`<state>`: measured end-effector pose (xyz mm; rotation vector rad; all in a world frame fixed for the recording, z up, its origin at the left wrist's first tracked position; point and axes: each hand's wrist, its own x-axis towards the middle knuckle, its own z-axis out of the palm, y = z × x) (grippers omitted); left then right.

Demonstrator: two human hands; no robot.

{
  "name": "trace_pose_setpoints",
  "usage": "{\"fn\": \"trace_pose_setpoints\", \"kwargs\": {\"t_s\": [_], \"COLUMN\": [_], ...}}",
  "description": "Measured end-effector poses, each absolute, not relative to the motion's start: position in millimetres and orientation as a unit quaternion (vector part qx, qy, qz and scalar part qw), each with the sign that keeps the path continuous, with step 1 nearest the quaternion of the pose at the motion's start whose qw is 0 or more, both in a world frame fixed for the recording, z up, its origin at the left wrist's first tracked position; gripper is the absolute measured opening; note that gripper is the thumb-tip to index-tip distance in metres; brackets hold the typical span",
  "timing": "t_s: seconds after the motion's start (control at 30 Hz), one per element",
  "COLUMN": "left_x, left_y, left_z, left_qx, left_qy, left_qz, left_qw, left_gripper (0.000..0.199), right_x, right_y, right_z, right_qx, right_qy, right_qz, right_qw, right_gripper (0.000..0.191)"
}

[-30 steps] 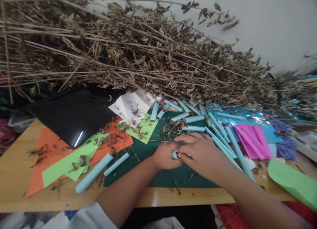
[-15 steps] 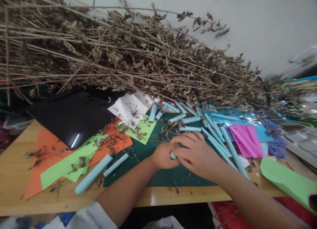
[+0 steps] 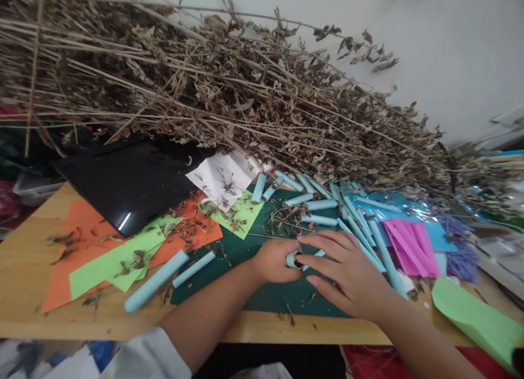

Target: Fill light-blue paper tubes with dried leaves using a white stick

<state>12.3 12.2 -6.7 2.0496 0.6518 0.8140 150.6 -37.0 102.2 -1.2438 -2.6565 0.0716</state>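
Observation:
My left hand (image 3: 276,260) is wrapped round a short light blue paper tube (image 3: 291,259), its open end showing beside the thumb. Something dark shows inside that opening. My right hand (image 3: 344,267) is just to the right with its fingers spread, one fingertip at the tube's mouth. Whether that fingertip pinches any bit of leaf is too small to tell. Partly behind the right fingers lies a light blue strip or tube end (image 3: 317,254). Both hands are above a dark green cutting mat (image 3: 268,301), where dried leaf crumbs (image 3: 289,215) are scattered.
A large heap of dried stalks and leaves (image 3: 245,89) lies along the back. Several blue paper tubes (image 3: 385,253) lie to the right, near folded pink paper (image 3: 411,248). At left are two more tubes (image 3: 158,280), orange paper (image 3: 73,253), green strips and a black sheet (image 3: 131,177).
My right hand has drawn slightly right from my left hand, its fingers spreading and exposing the tube's mouth. The left hand keeps its hold. The camera view has shifted a little.

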Motion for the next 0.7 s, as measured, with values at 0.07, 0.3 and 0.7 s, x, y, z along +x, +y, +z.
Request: {"fn": "trace_pose_setpoints", "kwargs": {"t_s": [0.07, 0.3, 0.7], "left_x": [12.5, 12.2, 10.7], "left_y": [11.8, 11.2, 10.7], "left_z": [-6.9, -7.5, -4.6], "left_qx": [0.811, 0.804, 0.812], "left_qy": [0.260, 0.255, 0.289], "left_qz": [0.325, 0.330, 0.281], "left_qw": [0.410, 0.423, 0.423], "left_gripper": [0.012, 0.017, 0.009], "right_x": [149.7, 139.1, 186.8], "right_y": [-36.9, -29.8, 9.9], "right_z": [102.6, 105.0, 74.8], "right_qx": [-0.419, -0.416, -0.711], "right_qy": [-0.903, -0.907, -0.653], "right_qz": [0.022, 0.068, 0.164], "right_qw": [0.095, -0.010, 0.202], "right_gripper": [0.022, 0.021, 0.047]}}
